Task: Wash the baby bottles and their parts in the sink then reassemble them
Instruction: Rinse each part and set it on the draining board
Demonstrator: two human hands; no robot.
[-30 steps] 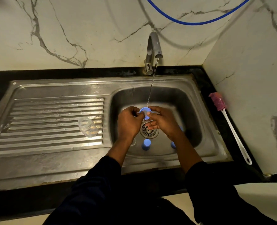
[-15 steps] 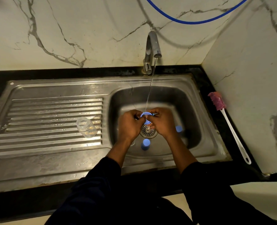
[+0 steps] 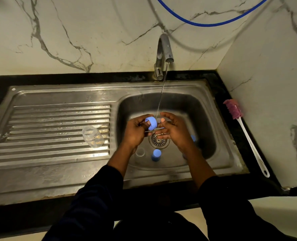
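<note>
**Blue ring under the running tap**

My left fingers [image 3: 145, 125] are closed around the blue collar ring [image 3: 151, 122], one of them poking through its opening, and I hold it directly above the drain [image 3: 159, 140]. My left hand [image 3: 135, 131] sits just left of the drain. My right hand [image 3: 173, 130] sits just right of it, fingers loosely spread and gripping nothing that I can make out, their tips near the ring. The water stream [image 3: 161, 98] falls from the faucet [image 3: 163, 53] behind the drain and lands between my two hands, beside the ring.

A blue cap [image 3: 156, 155] stands just in front of the drain, with a clear round part [image 3: 140, 152] to its left. Another blue piece [image 3: 193, 138] shows right of the drain, half hidden by my right wrist. A clear bottle [image 3: 92, 136] lies on its side on the drainboard [image 3: 48, 129], well left of the drain. A bottle brush [image 3: 245, 134] lies on the counter far right of the drain.
</note>
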